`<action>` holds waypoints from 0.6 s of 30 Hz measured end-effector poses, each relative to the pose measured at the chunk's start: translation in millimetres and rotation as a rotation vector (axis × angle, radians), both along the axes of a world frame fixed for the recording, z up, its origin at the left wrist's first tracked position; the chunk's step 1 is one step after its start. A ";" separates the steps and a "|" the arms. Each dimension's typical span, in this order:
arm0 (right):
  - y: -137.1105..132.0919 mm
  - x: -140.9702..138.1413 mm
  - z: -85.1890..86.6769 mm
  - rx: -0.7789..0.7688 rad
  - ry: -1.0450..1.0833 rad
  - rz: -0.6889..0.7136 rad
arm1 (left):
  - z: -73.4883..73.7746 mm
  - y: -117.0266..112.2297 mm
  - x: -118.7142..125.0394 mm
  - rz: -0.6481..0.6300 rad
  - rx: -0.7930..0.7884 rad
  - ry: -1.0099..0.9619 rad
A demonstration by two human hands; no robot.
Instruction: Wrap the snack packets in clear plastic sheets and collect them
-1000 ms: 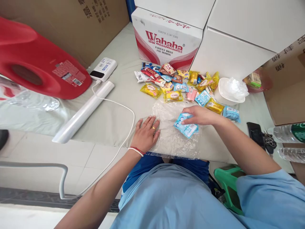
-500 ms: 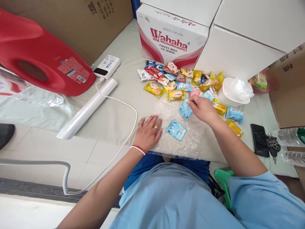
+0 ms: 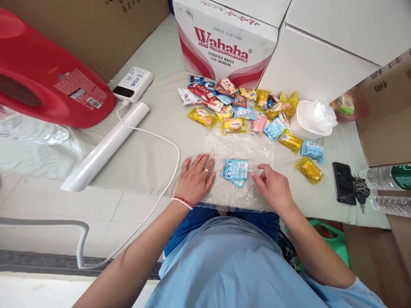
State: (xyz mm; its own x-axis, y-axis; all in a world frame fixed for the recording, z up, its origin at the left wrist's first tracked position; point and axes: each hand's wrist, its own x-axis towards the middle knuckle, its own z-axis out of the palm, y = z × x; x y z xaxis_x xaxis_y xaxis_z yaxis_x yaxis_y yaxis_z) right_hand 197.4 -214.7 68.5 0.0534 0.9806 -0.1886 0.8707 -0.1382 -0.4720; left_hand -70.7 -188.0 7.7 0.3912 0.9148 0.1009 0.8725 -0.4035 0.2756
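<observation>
Two light-blue snack packets (image 3: pixel 236 169) lie stacked, one partly over the other, on a sheet of clear plastic film (image 3: pixel 218 194). My left hand (image 3: pixel 195 177) rests flat on the film's left side with fingers spread, touching no packet. Just right of the stack is my right hand (image 3: pixel 272 185), fingers bent and thumb apart from the index finger, with nothing between them. Behind the film spreads a heap of wrapped snacks, among them a yellow packet (image 3: pixel 202 116), a red packet (image 3: pixel 205 96) and another light-blue packet (image 3: pixel 274 128).
A white power bank (image 3: pixel 136 83) with a cable and a plastic roll (image 3: pixel 105 147) lie left, near a red jug (image 3: pixel 54 81). A Wahaha carton (image 3: pixel 224 51) stands behind. At right are a white tub (image 3: pixel 300 119), a phone (image 3: pixel 343 183), keys (image 3: pixel 361 188) and bottles (image 3: pixel 382 177).
My right hand has laid its light-blue packet on top of the other one, let go, and drawn back toward me. The left hand stays on the film. The view has shifted slightly.
</observation>
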 end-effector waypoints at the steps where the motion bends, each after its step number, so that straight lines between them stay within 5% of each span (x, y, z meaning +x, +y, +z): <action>1: 1.2 -0.2 1.6 0.047 -0.046 0.080 | 0.2 0.0 0.2 0.000 -0.002 -0.002; 6: 12.0 -22.0 -9.6 0.180 -0.077 0.491 | 1.9 0.1 1.3 0.011 -0.007 -0.019; 18: 47.0 1.5 -11.5 0.069 -0.102 0.609 | 0.9 0.4 -0.4 0.005 -0.004 -0.015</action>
